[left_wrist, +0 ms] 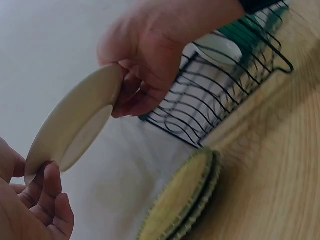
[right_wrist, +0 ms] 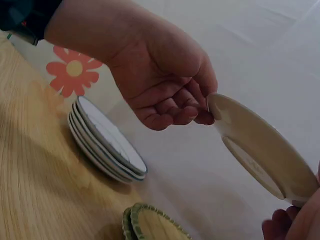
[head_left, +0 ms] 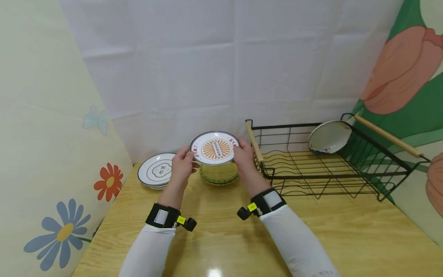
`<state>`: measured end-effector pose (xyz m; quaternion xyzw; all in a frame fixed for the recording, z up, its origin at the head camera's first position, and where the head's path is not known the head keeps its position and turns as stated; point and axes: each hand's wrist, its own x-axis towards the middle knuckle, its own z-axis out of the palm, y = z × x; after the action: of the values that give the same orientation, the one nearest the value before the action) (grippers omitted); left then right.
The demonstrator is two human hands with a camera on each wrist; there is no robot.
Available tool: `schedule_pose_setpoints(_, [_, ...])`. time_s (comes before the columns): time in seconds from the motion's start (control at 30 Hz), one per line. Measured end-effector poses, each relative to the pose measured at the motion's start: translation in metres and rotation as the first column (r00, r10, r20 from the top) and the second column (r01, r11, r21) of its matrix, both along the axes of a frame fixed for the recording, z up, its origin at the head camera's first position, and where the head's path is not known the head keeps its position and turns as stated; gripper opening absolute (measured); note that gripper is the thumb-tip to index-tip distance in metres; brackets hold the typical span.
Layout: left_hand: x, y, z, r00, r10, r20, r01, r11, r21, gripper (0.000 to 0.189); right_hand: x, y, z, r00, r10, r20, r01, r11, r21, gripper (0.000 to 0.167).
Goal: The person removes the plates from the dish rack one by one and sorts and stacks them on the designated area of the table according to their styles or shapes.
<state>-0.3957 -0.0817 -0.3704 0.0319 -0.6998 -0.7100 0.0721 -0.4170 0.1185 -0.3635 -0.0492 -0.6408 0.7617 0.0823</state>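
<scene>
A white plate (head_left: 216,148) with a dark rim, orange sunburst and red lettering is held up between both hands, tilted toward the head camera. My left hand (head_left: 182,163) pinches its left edge, thumb on top and fingers beneath. At the opposite edge, my right hand (head_left: 244,156) grips it the same way. The left wrist view shows the plate's pale underside (left_wrist: 75,117) and raised foot ring. Below it, partly hidden, are stacked green-rimmed plates (head_left: 219,181) on the table. A stack of white plates (head_left: 154,171) with dark rims stands beside my left hand.
A black wire dish rack (head_left: 304,177) with wooden handles (head_left: 254,142) stands to the right, close to my right forearm. A white bowl (head_left: 328,138) leans in its far right corner. The wooden table (head_left: 214,238) meets a white cloth backdrop (head_left: 187,77) behind.
</scene>
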Motion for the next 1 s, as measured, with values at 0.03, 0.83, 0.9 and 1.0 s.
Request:
schedule_pose_setpoints(0.03, [-0.005,0.001,-0.003,1.000,-0.001,0.000,0.002,1.000,-0.014,0.043,-0.004,0.000,-0.004,1.000,-0.015,0.003,0.015,0.999,0.038,0.060])
schedule_pose_setpoints(0.83, [-0.055,0.014,-0.085,0.994,0.044,0.101,0.010,0.879,-0.477,0.046,-0.048,0.006,-0.091,0.975,-0.183,0.125,0.065,0.777,0.626,0.056])
schedule_pose_setpoints(0.9, [-0.055,0.013,-0.086,0.994,0.046,0.104,0.010,0.874,-0.485,0.045,-0.047,0.006,-0.092,0.975,-0.186,0.123,0.062,0.758,0.649,0.056])
schedule_pose_setpoints(1.0, [-0.055,0.012,-0.087,0.994,0.045,0.104,0.012,0.872,-0.490,0.045,-0.046,0.006,-0.092,0.975,-0.187,0.118,0.061,0.741,0.669,0.056])
